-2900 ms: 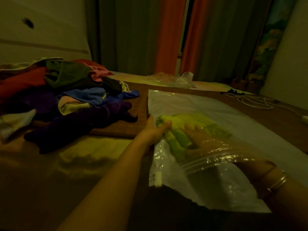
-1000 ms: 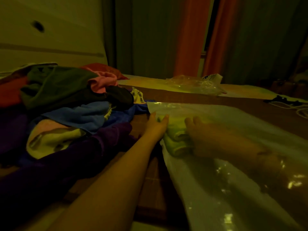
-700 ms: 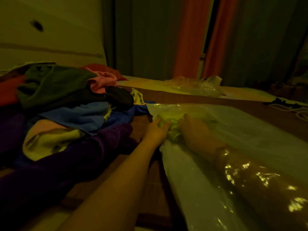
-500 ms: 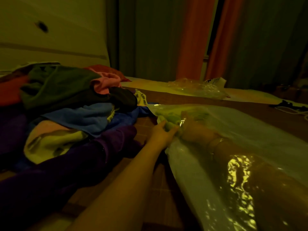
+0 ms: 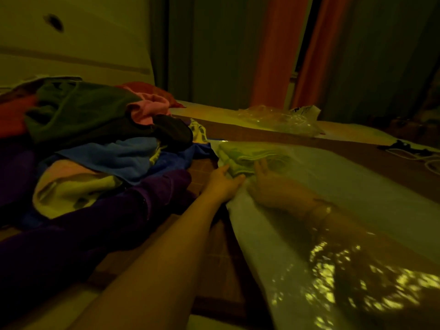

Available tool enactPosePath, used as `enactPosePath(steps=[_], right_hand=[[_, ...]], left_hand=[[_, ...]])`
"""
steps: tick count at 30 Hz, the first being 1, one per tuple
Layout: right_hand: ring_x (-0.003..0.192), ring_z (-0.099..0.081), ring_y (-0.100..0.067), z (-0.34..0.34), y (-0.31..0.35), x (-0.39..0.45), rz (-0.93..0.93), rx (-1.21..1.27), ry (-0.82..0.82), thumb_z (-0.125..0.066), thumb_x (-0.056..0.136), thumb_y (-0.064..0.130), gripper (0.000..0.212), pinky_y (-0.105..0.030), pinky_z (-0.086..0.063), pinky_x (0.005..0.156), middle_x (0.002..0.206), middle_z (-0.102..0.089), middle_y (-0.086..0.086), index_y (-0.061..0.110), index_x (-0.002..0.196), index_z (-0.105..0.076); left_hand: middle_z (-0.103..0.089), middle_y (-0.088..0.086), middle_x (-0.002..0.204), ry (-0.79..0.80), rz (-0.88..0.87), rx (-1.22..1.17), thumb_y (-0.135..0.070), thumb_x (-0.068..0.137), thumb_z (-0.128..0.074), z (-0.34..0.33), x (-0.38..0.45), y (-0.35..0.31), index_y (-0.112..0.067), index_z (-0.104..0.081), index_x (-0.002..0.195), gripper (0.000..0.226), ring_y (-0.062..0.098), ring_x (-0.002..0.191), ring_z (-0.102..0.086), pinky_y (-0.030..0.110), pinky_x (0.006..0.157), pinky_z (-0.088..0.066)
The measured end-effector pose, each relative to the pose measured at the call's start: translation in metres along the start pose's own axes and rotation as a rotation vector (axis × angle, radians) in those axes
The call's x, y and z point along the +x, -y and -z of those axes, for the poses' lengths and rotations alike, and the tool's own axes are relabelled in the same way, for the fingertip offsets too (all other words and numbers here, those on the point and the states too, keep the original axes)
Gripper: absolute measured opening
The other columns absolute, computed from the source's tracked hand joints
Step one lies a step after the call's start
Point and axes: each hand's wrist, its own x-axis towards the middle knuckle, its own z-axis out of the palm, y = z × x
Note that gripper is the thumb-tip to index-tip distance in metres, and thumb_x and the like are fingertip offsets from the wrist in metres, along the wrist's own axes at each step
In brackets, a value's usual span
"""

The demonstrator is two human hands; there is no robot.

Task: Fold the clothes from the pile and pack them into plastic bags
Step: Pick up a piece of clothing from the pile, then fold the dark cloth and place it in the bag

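Observation:
A large clear plastic bag (image 5: pixel 357 186) lies on the bed to the right. Deep in its far left corner sits a folded green garment (image 5: pixel 247 154). My right hand (image 5: pixel 269 184) is inside the bag up past the wrist, with fingers spread and fingertips against the garment's near side. From outside, my left hand (image 5: pixel 223 181) holds the bag's left edge, the garment's near corner between thumb and fingers. The pile of clothes (image 5: pixel 95 144) fills the left: dark green, pink, blue, yellow and purple pieces.
More crumpled clear plastic bags (image 5: pixel 281 120) lie at the far side of the bed. White cables (image 5: pixel 419 156) trail at the right edge. Curtains (image 5: pixel 273 51) and a wall stand behind the bed. A brown checked mat (image 5: pixel 221 253) shows under my left arm.
My right hand has pushed the green garment from the bag's mouth to its far corner, my arm going deeper in. My left hand followed along the bag's edge. The camera moved closer.

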Motion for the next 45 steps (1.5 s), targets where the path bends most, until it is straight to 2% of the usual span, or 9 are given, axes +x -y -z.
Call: enactPosePath(steps=[4,12,18,23,26,32,36,39,45], right_hand=[[0.147,-0.005,-0.024,0.002,-0.001,-0.096,0.029,-0.125,-0.020,-0.022,0.098,0.054,0.065,-0.051,-0.003,0.117,0.161,-0.002,-0.003,0.021,0.152,-0.005],[0.147,0.007,-0.018,-0.001,0.000,-0.250,-0.111,-0.015,0.045,-0.016,0.092,0.066,0.070,-0.048,0.004,0.117,0.160,0.011,0.005,0.033,0.152,-0.001],[0.147,0.005,-0.024,-0.012,-0.001,-0.216,-0.123,0.055,0.042,-0.015,0.095,0.063,0.066,-0.056,0.001,0.116,0.160,0.012,0.002,0.032,0.152,-0.006],[0.146,-0.003,-0.031,-0.012,-0.007,-0.140,-0.120,-0.056,0.042,-0.018,0.096,0.057,0.060,-0.061,-0.006,0.114,0.160,0.000,-0.005,0.029,0.150,-0.019],[0.142,-0.019,-0.031,-0.008,0.000,-0.129,-0.216,-0.085,-0.076,-0.020,0.096,0.053,0.057,-0.060,-0.013,0.113,0.154,-0.021,-0.008,0.024,0.143,-0.033],[0.143,-0.015,-0.037,-0.003,0.043,-0.203,-0.101,-0.058,0.080,-0.027,0.103,0.027,0.047,-0.053,-0.015,0.116,0.156,-0.015,-0.019,0.009,0.146,-0.029],[0.100,-0.052,-0.026,-0.006,0.070,-0.273,-0.053,-0.073,-0.073,-0.031,0.100,0.025,0.032,-0.044,-0.038,0.104,0.107,-0.053,-0.015,0.014,0.084,-0.056],[0.105,-0.053,-0.024,-0.014,0.098,-0.307,-0.012,-0.159,-0.280,-0.034,0.100,0.033,0.032,-0.036,-0.041,0.090,0.113,-0.056,-0.006,0.013,0.108,-0.058],[0.100,-0.047,-0.023,-0.016,0.137,-0.319,0.143,-0.061,-0.484,-0.039,0.098,0.032,0.026,-0.033,-0.042,0.075,0.101,-0.053,-0.003,0.014,0.100,-0.058]], left_hand=[[-0.025,0.009,0.156,-0.010,0.052,-0.039,-0.035,0.094,-0.056,0.006,-0.020,-0.016,-0.016,-0.022,0.151,0.069,0.030,0.140,-0.030,0.040,0.107,-0.033],[-0.043,0.010,0.145,0.032,0.130,-0.403,-0.046,0.075,-0.071,0.008,-0.087,-0.012,-0.020,-0.032,0.148,0.086,0.033,0.122,-0.052,0.047,0.095,-0.050],[-0.048,0.007,0.141,0.050,0.172,-0.349,-0.043,0.082,-0.066,0.018,-0.146,-0.023,-0.022,-0.036,0.144,0.073,0.025,0.115,-0.057,0.040,0.091,-0.052],[-0.058,0.002,0.115,0.067,0.112,-0.221,-0.023,0.096,-0.054,0.031,-0.170,-0.021,-0.014,-0.034,0.145,0.053,0.001,0.065,-0.062,0.020,0.058,-0.049],[-0.040,0.006,0.145,0.041,0.107,-0.161,-0.022,0.096,-0.054,0.044,-0.186,-0.020,-0.015,-0.033,0.146,0.054,0.016,0.097,-0.059,0.024,0.071,-0.047],[-0.052,0.009,0.132,-0.059,0.021,-0.031,-0.018,0.095,-0.054,0.074,-0.232,-0.016,-0.014,-0.050,0.133,0.038,0.023,0.105,-0.057,0.033,0.084,-0.046],[-0.051,0.007,0.130,-0.384,-0.173,0.415,-0.013,0.089,-0.055,0.099,-0.264,0.002,-0.017,-0.060,0.119,0.031,0.026,0.108,-0.052,0.038,0.090,-0.043],[-0.034,0.008,0.147,-0.577,-0.180,0.762,-0.010,0.088,-0.055,0.124,-0.280,0.023,-0.016,-0.059,0.116,0.029,0.034,0.132,-0.026,0.045,0.109,-0.028],[-0.004,0.003,0.160,-0.485,-0.031,0.798,-0.007,0.087,-0.058,0.170,-0.291,0.050,-0.021,-0.050,0.118,0.035,0.034,0.145,0.008,0.054,0.116,-0.003]])
